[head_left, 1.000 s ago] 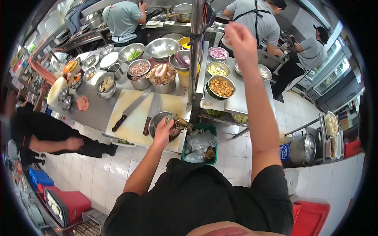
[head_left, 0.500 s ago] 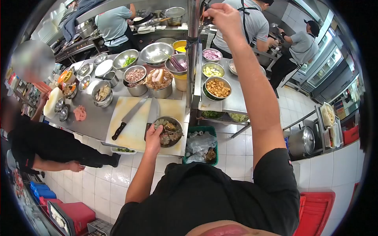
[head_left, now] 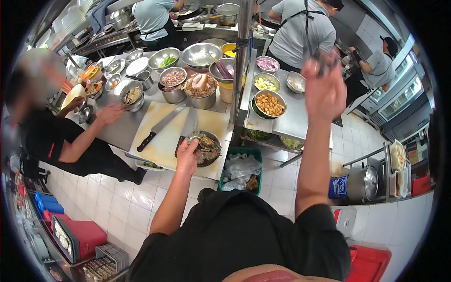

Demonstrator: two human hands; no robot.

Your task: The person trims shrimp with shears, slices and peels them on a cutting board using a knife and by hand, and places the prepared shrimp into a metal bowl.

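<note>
Prawns (head_left: pixel 207 146) were in a steel bowl (head_left: pixel 219 142) on the cutting board (head_left: pixel 157 116), at the near right corner of the counter (head_left: pixel 110 135). Left hand (head_left: pixel 187 157) was at the bowl's left rim, fingers pinching a grey prawn (head_left: pixel 193 136). Right hand (head_left: pixel 326 91) was up in the air near the right edge of the side counter (head_left: pixel 298 117); motion blur, couldn't tell whether its fingers were spread or pressed together. Something dark showed at the fingertips, too blurred to identify.

Same board: black-handled knife (head_left: pixel 164 122) lying diagonally, brown-handled knife (head_left: pixel 190 123) beside it, handle next to the steel bowl. Behind the board, pot of meat (head_left: pixel 202 103). Green crate (head_left: pixel 244 150) with plastic bags stood on the floor just off the counter's near right corner. Side counter, along its left edge: bowls of browned cubes (head_left: pixel 269 104), chopped yellow pieces (head_left: pixel 267 83) and sliced purple onion (head_left: pixel 268 64). Co-worker (head_left: pixel 70 141) was at the left, one hand out over the counter's near edge.
</note>
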